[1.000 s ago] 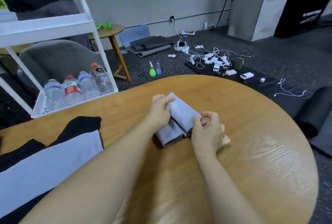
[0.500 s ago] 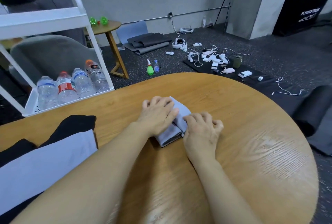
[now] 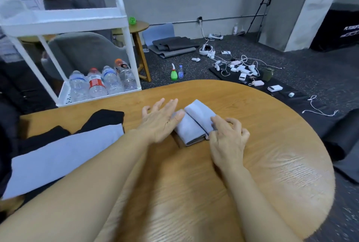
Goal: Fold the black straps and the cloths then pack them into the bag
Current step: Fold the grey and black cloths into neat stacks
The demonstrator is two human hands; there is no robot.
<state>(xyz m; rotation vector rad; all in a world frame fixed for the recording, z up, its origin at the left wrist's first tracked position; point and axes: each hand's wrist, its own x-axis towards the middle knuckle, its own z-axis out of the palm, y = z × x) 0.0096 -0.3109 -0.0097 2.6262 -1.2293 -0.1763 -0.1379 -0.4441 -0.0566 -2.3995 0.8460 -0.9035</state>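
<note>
A small folded light-grey cloth (image 3: pixel 194 123) lies on the round wooden table (image 3: pixel 272 144), in two thick layers side by side. My left hand (image 3: pixel 159 121) hovers with fingers spread at the cloth's left edge, its fingertips touching the fabric. My right hand (image 3: pixel 227 135) rests on the cloth's right end, thumb and fingers pinching the edge. At the table's left lies a larger pale grey cloth (image 3: pixel 58 156) over black fabric (image 3: pixel 104 117). No bag shows.
A white trolley (image 3: pixel 64 20) with several water bottles (image 3: pixel 101 84) stands beyond the table's far left edge. A grey chair and a small wooden side table stand behind it. Cables, chargers and mats litter the floor at right. A person stands at the top left.
My left hand has lifted off the folded cloth and opened, sliding to its left edge. My right hand has shifted to the cloth's right end. The cloth's top is now uncovered.
</note>
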